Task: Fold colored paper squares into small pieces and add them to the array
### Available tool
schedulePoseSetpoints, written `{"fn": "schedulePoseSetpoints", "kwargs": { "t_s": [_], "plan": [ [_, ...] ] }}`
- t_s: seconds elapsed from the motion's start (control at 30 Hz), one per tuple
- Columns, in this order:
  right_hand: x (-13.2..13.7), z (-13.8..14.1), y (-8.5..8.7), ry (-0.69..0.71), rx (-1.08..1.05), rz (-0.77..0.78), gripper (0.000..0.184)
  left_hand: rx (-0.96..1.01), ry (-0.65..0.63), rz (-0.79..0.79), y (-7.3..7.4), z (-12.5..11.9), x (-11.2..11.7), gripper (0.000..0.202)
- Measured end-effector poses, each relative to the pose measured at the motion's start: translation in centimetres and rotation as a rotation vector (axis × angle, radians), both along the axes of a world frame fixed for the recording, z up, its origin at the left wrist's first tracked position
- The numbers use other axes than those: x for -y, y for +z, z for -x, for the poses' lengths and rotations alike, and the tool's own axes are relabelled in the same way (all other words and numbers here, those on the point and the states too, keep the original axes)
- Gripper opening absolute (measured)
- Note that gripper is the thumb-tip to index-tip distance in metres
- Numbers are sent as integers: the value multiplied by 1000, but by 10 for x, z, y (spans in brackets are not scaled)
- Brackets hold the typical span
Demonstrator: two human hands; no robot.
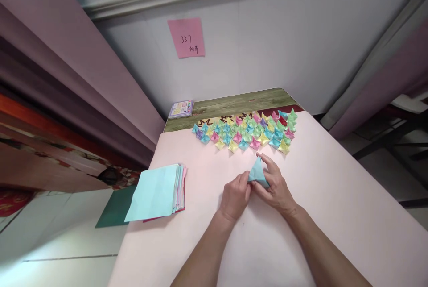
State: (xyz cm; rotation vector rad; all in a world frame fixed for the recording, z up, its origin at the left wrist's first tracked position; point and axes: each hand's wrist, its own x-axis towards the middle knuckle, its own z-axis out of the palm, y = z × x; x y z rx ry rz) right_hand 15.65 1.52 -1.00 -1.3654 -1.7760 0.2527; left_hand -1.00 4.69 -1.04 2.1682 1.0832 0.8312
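Head view, forearms (pixel 207 244) converging, left hand (pixel 234 195) curled, right hand (pixel 278 189) splayed, both seemingly pinching blue paper (pixel 257 172)

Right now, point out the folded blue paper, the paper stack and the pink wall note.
Folded blue paper (pixel 257 172), head view: middle of its visible face.
Paper stack (pixel 154 191), head view: middle of its top.
Pink wall note (pixel 186 38), head view: its center.

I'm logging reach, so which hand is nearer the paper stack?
Left. The left hand is to the right of the paper stack, at the left side of the folded blue paper; the right hand is farther right, at that paper's right side.
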Motion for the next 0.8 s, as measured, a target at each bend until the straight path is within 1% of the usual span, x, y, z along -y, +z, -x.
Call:
{"fn": "schedulePoseSetpoints", "kwargs": {
  "t_s": [0.13,0.23,0.3,0.37,0.43,0.47,0.5,0.53,0.57,0.63,0.67,0.7,0.73,0.77,0.8],
  "plan": [
    [0,1,0,-36,60,-55,11,-301,9,-127,-2,-3,3,29],
    [0,1,-2,-78,89,-99,8,-438,2,-193,0,-3,5,28],
    [0,1,-4,-102,100,-129,4,-464,8,-218,0,-3,5,28],
    [1,1,-4,-125,104,-151,9,-454,22,-229,-2,-3,5,29],
    [2,1,-1,-153,82,-166,15,-378,38,-210,-3,-3,5,30],
    [3,1,1,-172,44,-173,16,-300,45,-181,-3,-3,5,30],
    [3,1,2,-196,-16,-178,17,-193,52,-130,-3,-3,5,28],
    [3,0,4,-219,-102,-179,22,-66,61,-52,-3,-3,4,25],
    [3,-1,5,-235,-214,-170,34,74,74,61,-2,-4,4,22],
    [1,-2,4,-216,-485,-99,57,361,123,368,0,-8,3,25],
    [0,-2,3,-179,-615,-31,63,492,150,530,1,-10,3,30],
    [-2,-2,2,-129,-726,54,64,604,170,669,1,-12,3,33],
    [-3,-2,0,-74,-813,153,61,693,177,772,2,-14,3,35],
    [-3,-1,0,-20,-871,252,57,751,170,834,2,-16,3,37],
    [-3,1,-1,29,-906,343,52,779,153,864,3,-17,4,37]
  ]
}}
